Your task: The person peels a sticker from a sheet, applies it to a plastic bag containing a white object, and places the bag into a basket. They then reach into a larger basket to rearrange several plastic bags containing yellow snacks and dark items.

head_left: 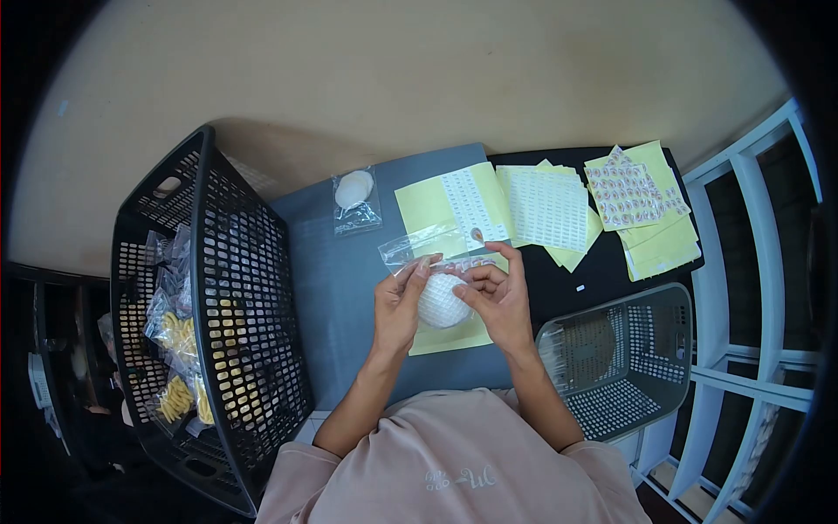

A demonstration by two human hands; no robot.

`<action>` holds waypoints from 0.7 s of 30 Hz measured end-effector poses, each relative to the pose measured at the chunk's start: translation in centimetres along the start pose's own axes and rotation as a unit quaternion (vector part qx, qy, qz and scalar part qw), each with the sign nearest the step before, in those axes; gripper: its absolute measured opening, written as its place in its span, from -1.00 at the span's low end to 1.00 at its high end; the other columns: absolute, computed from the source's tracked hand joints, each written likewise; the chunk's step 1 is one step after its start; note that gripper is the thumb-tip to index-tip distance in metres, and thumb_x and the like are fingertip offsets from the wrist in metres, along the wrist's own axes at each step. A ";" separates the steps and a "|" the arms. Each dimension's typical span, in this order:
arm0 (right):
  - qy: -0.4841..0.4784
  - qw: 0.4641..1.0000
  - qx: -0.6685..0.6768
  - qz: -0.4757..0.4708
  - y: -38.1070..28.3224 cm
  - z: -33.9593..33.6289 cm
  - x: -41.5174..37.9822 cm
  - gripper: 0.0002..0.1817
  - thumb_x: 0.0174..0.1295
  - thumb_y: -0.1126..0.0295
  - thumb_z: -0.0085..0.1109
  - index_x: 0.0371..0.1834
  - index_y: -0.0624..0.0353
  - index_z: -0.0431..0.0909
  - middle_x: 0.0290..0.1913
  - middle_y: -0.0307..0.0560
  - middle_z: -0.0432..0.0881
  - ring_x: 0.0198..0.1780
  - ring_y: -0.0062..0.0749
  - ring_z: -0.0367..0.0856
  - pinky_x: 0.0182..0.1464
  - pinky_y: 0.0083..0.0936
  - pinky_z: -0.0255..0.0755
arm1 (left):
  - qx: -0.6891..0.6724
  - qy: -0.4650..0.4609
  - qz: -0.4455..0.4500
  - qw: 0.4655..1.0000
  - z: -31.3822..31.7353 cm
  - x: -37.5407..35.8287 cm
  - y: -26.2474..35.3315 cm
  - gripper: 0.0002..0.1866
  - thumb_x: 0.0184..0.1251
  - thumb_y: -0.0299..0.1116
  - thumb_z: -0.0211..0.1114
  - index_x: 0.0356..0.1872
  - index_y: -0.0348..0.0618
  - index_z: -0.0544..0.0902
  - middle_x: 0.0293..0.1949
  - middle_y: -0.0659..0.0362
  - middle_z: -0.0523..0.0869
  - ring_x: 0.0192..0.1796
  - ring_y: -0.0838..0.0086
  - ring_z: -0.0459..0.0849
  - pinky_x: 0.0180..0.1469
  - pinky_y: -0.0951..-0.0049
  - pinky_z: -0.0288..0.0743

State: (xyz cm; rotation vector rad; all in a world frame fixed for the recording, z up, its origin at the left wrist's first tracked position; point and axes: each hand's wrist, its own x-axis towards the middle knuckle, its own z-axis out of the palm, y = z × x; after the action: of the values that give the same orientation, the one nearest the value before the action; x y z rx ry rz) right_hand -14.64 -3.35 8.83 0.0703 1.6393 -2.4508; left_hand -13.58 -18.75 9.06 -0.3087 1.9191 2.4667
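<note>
A white, round, textured pad (443, 302) in a clear plastic bag (419, 247) is between my two hands, above yellow backing paper. My left hand (401, 301) grips the bag's left side, thumb and fingers pinched near the top of the pad. On the right, my right hand (499, 301) has its thumb and curled fingers against the bag's other side. Its index finger is raised, with a small oval sticker (477, 234) at the tip. Under the bag lies a yellow sheet (417, 205) with rows of small printed labels and round stickers, partly hidden.
Another bagged white round pad (353, 190) lies on the grey table (327, 288). Sticker sheets (548, 210) and more round stickers (621, 196) are to the right. A tall dark basket (249, 349) with bagged yellow items stands left. A grey basket (611, 410) sits right.
</note>
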 end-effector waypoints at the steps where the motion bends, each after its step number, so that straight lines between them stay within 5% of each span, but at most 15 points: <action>1: -0.002 1.000 0.000 -0.004 -0.3 0.2 0.2 -0.26 0.08 0.69 0.34 0.28 0.21 0.12 -0.21 -0.05 0.59 -0.24 -0.56 0.60 -0.13 -0.64 0.51 | -0.032 -0.008 -0.011 0.999 0.0 0.1 0.5 -0.67 0.50 -0.32 0.11 0.03 -0.43 0.61 -0.10 0.00 0.73 -0.04 0.47 0.66 0.06 0.50 0.50; 7: 0.052 0.994 -0.016 -0.092 -2.2 0.1 0.9 -0.51 0.15 0.69 0.23 0.14 0.26 0.31 -0.18 -0.11 0.51 -0.19 -0.58 0.53 -0.13 -0.65 0.48 | -0.074 -0.015 0.002 0.997 0.4 1.3 3.1 -0.65 0.54 -0.26 0.03 0.06 -0.39 0.55 -0.07 -0.07 0.70 -0.06 0.34 0.71 0.04 0.39 0.57; 10: 0.069 0.966 -0.127 -0.212 -4.6 0.1 1.2 -0.93 0.18 0.69 0.17 -0.29 0.35 0.53 -0.19 -0.16 0.45 -0.24 -0.59 0.47 -0.21 -0.66 0.43 | -0.063 -0.003 0.011 0.998 0.5 1.8 5.3 -0.65 0.54 -0.26 0.04 0.04 -0.38 0.54 -0.08 -0.10 0.71 -0.05 0.31 0.71 0.03 0.38 0.58; 14: -0.070 0.956 -0.201 -0.199 -7.3 1.6 1.4 -0.91 0.13 0.68 0.20 -0.31 0.35 0.52 -0.23 -0.12 0.46 -0.32 -0.55 0.51 -0.27 -0.65 0.43 | -0.038 -0.040 0.027 0.998 0.7 3.0 7.2 -0.65 0.52 -0.25 0.04 0.03 -0.38 0.55 -0.08 -0.13 0.71 -0.06 0.30 0.72 0.01 0.37 0.59; 21: -0.112 0.919 -0.321 -0.199 -10.7 4.3 2.1 -0.94 0.17 0.65 0.17 -0.31 0.37 0.49 -0.23 -0.07 0.44 -0.30 -0.42 0.59 -0.33 -0.54 0.52 | -0.023 -0.063 0.076 0.995 1.7 3.5 9.3 -0.65 0.53 -0.25 0.04 -0.01 -0.39 0.58 -0.09 -0.12 0.71 -0.09 0.34 0.71 0.00 0.38 0.58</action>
State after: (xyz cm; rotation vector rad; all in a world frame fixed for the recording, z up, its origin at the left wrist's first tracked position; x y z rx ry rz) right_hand -18.37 -3.63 19.90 -0.6679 2.4236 -1.9079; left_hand -18.41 -19.88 17.80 -0.0068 1.9057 2.5551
